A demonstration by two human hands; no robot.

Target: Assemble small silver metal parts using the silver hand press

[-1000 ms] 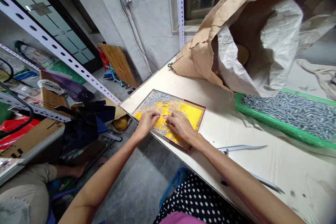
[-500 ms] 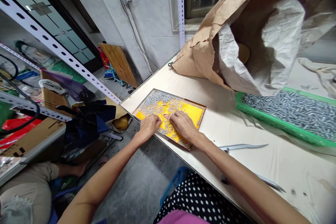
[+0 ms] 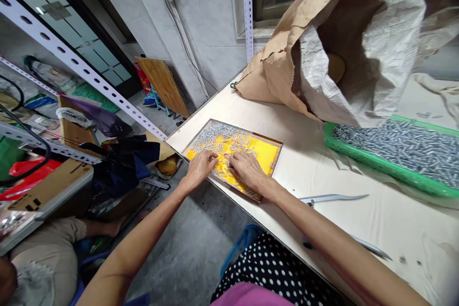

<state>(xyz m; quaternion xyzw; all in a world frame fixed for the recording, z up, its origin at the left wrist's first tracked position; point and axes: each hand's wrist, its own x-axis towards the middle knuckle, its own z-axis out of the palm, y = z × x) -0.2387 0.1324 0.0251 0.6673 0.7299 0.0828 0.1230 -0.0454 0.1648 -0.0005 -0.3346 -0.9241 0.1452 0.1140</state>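
Observation:
A shallow tray with a yellow bottom (image 3: 269, 152) lies at the near left corner of the worktable. Many small silvery metal pins or screws (image 3: 217, 134) are scattered in it, thickest at the far left end. My left hand (image 3: 200, 168) is over the tray's near left edge, thumb and forefinger pinched together; anything between them is too small to make out. Over the middle of the tray is my right hand (image 3: 248, 169), its fingers curled down among the metal pieces. Its fingertips are partly hidden, and so is whatever they hold.
A green plastic basket (image 3: 385, 177) full of similar metal pieces stands to the right. Behind it leans a large open paper sack (image 3: 272, 76). A long-handled metal tool (image 3: 335, 199) lies partly under my right forearm. At lower left sits another person (image 3: 53, 253).
My left hand has shifted slightly left and up. The right hand stays over the middle of the tray with its fingers still curled. The view has moved a little.

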